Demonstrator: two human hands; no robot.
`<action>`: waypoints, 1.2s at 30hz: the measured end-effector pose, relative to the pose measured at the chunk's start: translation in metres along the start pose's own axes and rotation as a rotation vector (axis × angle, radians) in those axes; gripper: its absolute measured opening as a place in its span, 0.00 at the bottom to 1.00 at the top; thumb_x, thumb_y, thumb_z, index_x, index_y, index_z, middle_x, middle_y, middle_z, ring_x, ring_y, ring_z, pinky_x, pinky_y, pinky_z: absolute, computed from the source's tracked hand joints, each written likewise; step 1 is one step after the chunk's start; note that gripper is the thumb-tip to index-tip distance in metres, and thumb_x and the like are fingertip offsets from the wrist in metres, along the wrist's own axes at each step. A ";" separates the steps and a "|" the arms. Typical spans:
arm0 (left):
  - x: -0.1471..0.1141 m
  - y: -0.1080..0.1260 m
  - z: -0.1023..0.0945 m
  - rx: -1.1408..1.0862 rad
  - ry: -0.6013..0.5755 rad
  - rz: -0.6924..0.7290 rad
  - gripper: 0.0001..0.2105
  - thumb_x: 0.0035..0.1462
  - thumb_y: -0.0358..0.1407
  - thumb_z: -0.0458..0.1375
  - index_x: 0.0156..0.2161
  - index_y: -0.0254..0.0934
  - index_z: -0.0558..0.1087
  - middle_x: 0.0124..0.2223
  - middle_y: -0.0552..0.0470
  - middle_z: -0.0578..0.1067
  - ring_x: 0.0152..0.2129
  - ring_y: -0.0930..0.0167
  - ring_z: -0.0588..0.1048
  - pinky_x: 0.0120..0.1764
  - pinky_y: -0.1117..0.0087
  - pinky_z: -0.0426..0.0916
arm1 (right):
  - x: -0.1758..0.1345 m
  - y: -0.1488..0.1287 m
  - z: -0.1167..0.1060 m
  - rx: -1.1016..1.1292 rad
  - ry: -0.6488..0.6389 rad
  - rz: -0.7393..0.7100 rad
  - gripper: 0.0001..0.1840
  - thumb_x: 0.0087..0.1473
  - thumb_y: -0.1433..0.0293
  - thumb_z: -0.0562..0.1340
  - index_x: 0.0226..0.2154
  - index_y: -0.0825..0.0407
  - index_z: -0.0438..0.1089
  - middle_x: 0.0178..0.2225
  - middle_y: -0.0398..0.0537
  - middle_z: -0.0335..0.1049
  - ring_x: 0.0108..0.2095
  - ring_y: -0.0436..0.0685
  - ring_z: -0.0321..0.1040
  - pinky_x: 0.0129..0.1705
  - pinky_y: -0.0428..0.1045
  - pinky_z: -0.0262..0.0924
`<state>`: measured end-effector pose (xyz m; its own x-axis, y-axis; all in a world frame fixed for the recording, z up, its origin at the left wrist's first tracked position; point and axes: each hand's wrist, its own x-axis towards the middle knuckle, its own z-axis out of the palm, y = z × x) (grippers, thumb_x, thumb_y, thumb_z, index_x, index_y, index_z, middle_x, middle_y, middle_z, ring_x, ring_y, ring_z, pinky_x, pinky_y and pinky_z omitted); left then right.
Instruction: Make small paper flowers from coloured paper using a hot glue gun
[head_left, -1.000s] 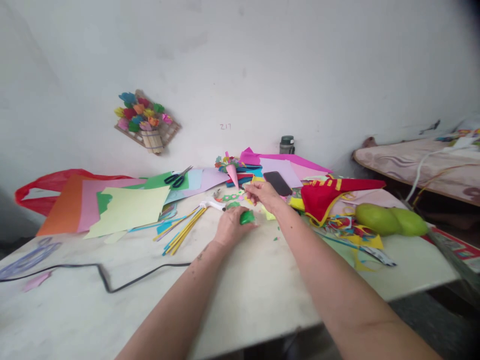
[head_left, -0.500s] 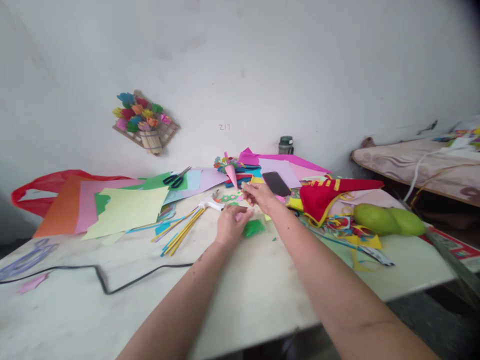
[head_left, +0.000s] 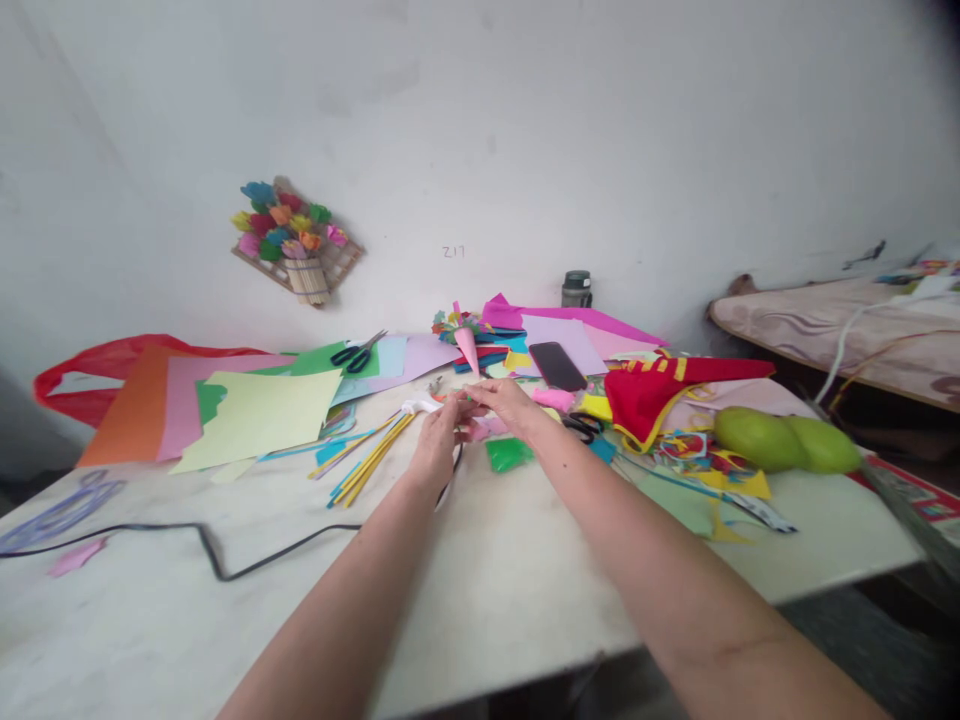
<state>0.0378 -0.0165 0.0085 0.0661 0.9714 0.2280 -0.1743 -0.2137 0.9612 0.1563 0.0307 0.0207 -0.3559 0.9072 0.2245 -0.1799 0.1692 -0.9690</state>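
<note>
My left hand (head_left: 439,440) and my right hand (head_left: 504,402) meet over the middle of the table, fingertips touching or nearly so. Both are closed in a pinch. A speck of green shows between the fingertips, too small to name. Just left of them lies a white glue gun (head_left: 420,404), partly covered by my left hand. Yellow and blue paper strips (head_left: 373,460) fan out below the glue gun. A green packet (head_left: 508,455) lies under my right wrist, with pink paper (head_left: 491,427) beside it. Behind the hands is a pink paper cone (head_left: 466,350) with small paper flowers.
Coloured paper sheets (head_left: 259,420) and dark scissors (head_left: 358,352) lie at left. A black cable (head_left: 202,540) crosses the front. To the right are a phone (head_left: 557,367), black-handled scissors (head_left: 582,428), red cloth (head_left: 645,400) and green fruit (head_left: 784,440). A flask (head_left: 576,289) stands behind.
My right hand has come left and down to my left hand, and their fingertips have met. Black-handled scissors and a pink piece now show right of my right wrist. The view has shifted slightly.
</note>
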 end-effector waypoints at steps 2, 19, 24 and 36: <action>0.002 -0.002 -0.003 -0.029 0.016 -0.024 0.24 0.50 0.52 0.49 0.37 0.32 0.72 0.37 0.43 0.74 0.28 0.72 0.71 0.26 0.74 0.62 | 0.001 0.002 0.000 -0.059 -0.015 -0.027 0.14 0.41 0.62 0.64 0.27 0.57 0.73 0.26 0.47 0.72 0.28 0.50 0.67 0.35 0.47 0.60; 0.007 0.004 -0.010 -0.008 0.038 -0.191 0.23 0.50 0.51 0.49 0.39 0.31 0.70 0.38 0.39 0.75 0.30 0.67 0.74 0.27 0.71 0.65 | 0.004 -0.002 -0.009 -0.888 0.244 -0.373 0.07 0.47 0.67 0.58 0.24 0.50 0.71 0.23 0.43 0.70 0.26 0.51 0.64 0.30 0.46 0.54; 0.007 0.005 -0.016 -0.008 0.170 -0.104 0.21 0.50 0.49 0.49 0.37 0.30 0.69 0.32 0.42 0.76 0.25 0.70 0.74 0.23 0.74 0.62 | 0.010 0.004 -0.015 -0.656 0.318 -0.306 0.03 0.39 0.69 0.63 0.21 0.51 0.69 0.19 0.41 0.66 0.23 0.50 0.62 0.27 0.45 0.55; 0.009 0.000 -0.021 -0.010 0.334 -0.074 0.20 0.49 0.49 0.49 0.34 0.31 0.69 0.27 0.46 0.74 0.19 0.74 0.70 0.22 0.75 0.61 | 0.010 0.000 -0.013 -0.371 0.273 -0.141 0.05 0.46 0.72 0.58 0.29 0.53 0.69 0.25 0.45 0.71 0.21 0.48 0.63 0.20 0.43 0.56</action>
<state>0.0173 -0.0053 0.0072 -0.2466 0.9647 0.0926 -0.1910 -0.1420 0.9713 0.1650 0.0445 0.0220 -0.0887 0.9252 0.3689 0.1484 0.3785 -0.9136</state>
